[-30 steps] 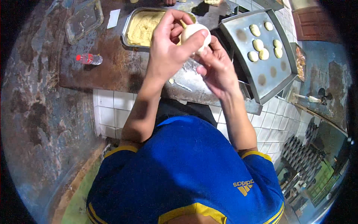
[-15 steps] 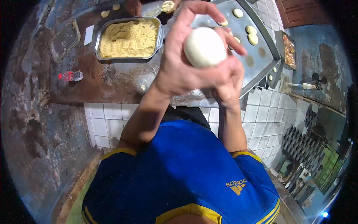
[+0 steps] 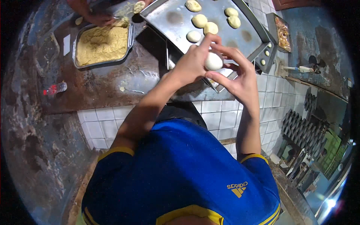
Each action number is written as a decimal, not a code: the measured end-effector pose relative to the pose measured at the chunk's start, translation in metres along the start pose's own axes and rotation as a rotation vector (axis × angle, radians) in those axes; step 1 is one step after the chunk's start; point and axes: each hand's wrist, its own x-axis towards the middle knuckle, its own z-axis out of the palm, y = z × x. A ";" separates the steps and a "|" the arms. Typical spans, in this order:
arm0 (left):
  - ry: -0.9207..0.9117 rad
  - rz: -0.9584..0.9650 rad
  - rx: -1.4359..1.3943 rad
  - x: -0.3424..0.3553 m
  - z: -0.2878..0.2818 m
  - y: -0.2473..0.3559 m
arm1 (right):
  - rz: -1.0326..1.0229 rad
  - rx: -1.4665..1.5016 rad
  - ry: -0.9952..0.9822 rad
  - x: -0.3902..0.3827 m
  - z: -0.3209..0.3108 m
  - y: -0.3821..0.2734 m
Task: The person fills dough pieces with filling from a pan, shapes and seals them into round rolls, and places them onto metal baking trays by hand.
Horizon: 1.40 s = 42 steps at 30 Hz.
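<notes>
A smooth white dough ball (image 3: pixel 213 61) sits between my two hands, above the near edge of a large metal baking tray (image 3: pixel 159 22). My left hand (image 3: pixel 193 62) cups it from the left with its fingers bent over the far side. On the other side, the curved fingers and thumb of my right hand (image 3: pixel 242 77) hold it. The ball's underside is hidden. Beyond my hands, several pale dough rounds (image 3: pixel 199 21) lie on the tray, some touching each other.
A rectangular dish of yellow filling (image 3: pixel 103 45) stands on the worn table at left, where a co-worker's hand (image 3: pixel 101 19) reaches in. Another person's hand is near a filled dough piece (image 3: pixel 138 6). A red-capped bottle (image 3: pixel 55 89) lies near the left end; a spoon (image 3: pixel 134 91) lies nearer me.
My hands have moved lower and farther from the camera with the ball, and my right hand's grip has opened out around it. The co-worker's hand has come to the filling dish. The view has shifted.
</notes>
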 end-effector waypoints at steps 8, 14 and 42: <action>-0.196 -0.091 0.386 0.024 0.044 -0.081 | 0.229 0.077 0.080 0.005 -0.015 0.113; -0.087 -0.162 0.583 0.010 -0.006 -0.088 | -0.041 -0.758 -0.156 0.010 0.004 0.191; -0.081 -0.141 0.401 0.106 -0.046 -0.153 | 0.242 -0.363 -0.802 0.187 -0.038 0.165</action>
